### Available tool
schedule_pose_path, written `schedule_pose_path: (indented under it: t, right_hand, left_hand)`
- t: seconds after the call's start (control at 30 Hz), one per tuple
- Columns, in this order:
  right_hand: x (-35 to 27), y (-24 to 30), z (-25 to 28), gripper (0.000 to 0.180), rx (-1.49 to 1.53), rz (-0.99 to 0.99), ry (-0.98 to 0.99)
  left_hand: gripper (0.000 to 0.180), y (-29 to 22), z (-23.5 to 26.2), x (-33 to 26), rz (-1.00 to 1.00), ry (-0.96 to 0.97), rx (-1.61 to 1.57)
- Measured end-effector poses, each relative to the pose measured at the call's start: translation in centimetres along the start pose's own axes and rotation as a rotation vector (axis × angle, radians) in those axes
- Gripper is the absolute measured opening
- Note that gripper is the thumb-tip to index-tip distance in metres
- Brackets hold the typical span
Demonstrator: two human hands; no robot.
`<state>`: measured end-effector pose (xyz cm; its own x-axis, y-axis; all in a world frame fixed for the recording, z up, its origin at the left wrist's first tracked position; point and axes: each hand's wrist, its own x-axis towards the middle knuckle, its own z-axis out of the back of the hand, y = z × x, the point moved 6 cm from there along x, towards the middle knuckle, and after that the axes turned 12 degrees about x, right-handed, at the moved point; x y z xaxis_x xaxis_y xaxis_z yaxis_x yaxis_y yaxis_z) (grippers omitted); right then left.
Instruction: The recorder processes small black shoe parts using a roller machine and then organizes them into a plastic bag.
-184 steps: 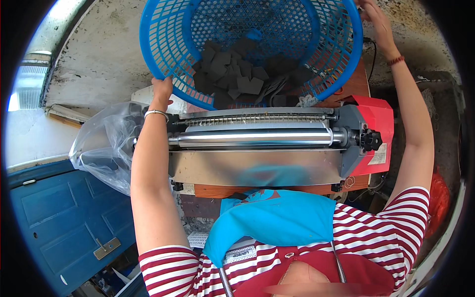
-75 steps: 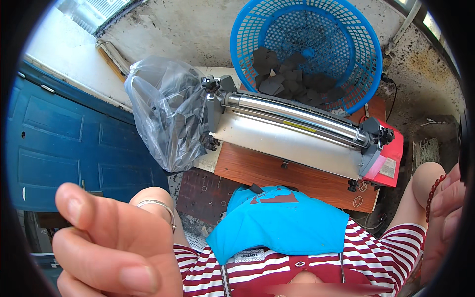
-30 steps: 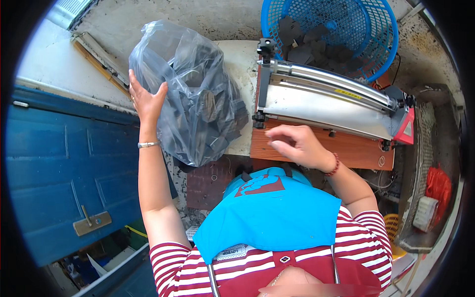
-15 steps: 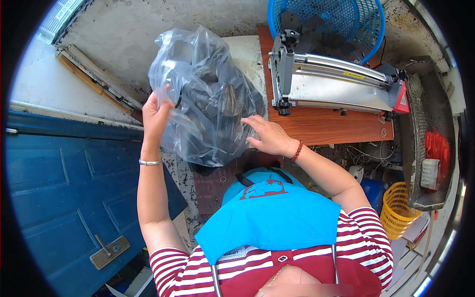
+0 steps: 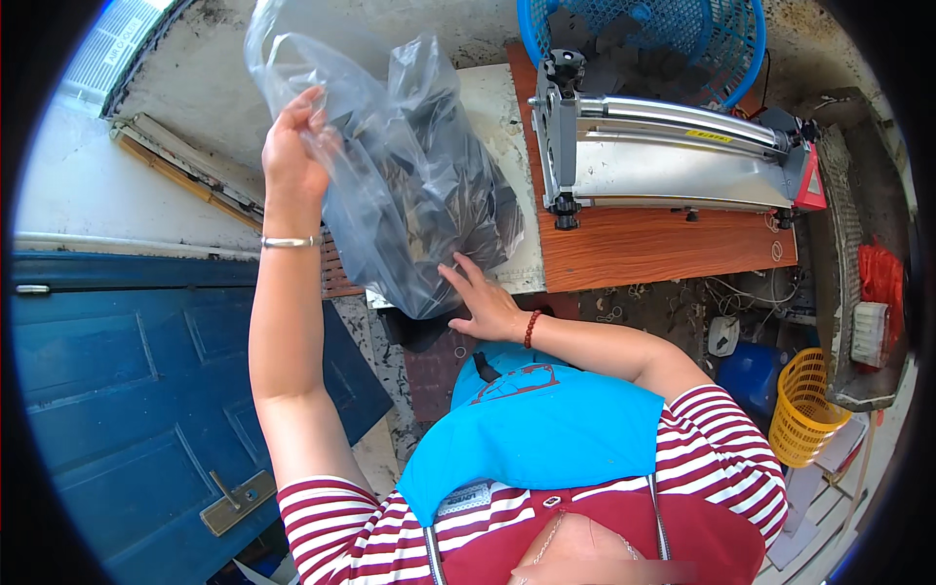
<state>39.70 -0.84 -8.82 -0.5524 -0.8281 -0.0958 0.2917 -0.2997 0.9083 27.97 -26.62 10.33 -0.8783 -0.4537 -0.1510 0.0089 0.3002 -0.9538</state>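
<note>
- far left: a blue panelled door (image 5: 127, 390) with a metal handle.
- beside it, raised: the left hand (image 5: 295, 156), its grip curled around the loose upper film of a large clear plastic bag (image 5: 400, 171).
- the bag slumps on a pale worktop (image 5: 495, 107), by the front edge. its bulk of dark grey flat pieces (image 5: 497, 210) suggests much is already inside; the top is loose and untied.
- at the bag's lower right side: the right hand (image 5: 486, 304), its grip released, fingers spread and apparently resting on the plastic.
- farther back, to the right: a round blue lattice plastic basket (image 5: 749, 63) holding more dark pieces (image 5: 609, 47), so some seem left outside the bag; how many, i cannot tell.
- right: a silver-rollered machine (image 5: 673, 175) on a reddish-brown wooden board (image 5: 663, 244), touched by neither hand.
</note>
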Motion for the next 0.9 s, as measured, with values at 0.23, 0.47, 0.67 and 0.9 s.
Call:
schedule_pose_path:
  t: [0.23,0.47,0.67,0.9]
  right_hand:
    - [8.9,-2.3,3.4,0.092,-0.020,0.017,-0.246]
    - [15.0,-6.3,9.7,0.083,-0.194,-0.172,-0.477]
    - [13.7,-4.2,11.2,0.062,-0.273,-0.198,-0.528]
    - [17.0,6.0,13.5,0.053,-0.417,0.255,-0.695]
  left_hand:
    - [0.038,-6.2,-1.2,4.8,-0.101,0.058,0.107]
    - [0.033,-2.2,7.9,5.8,-0.065,0.034,0.180]
    - [0.028,1.6,14.9,4.7,-0.040,0.115,0.169]
    - [0.025,1.1,13.3,4.7,-0.207,-0.051,0.356]
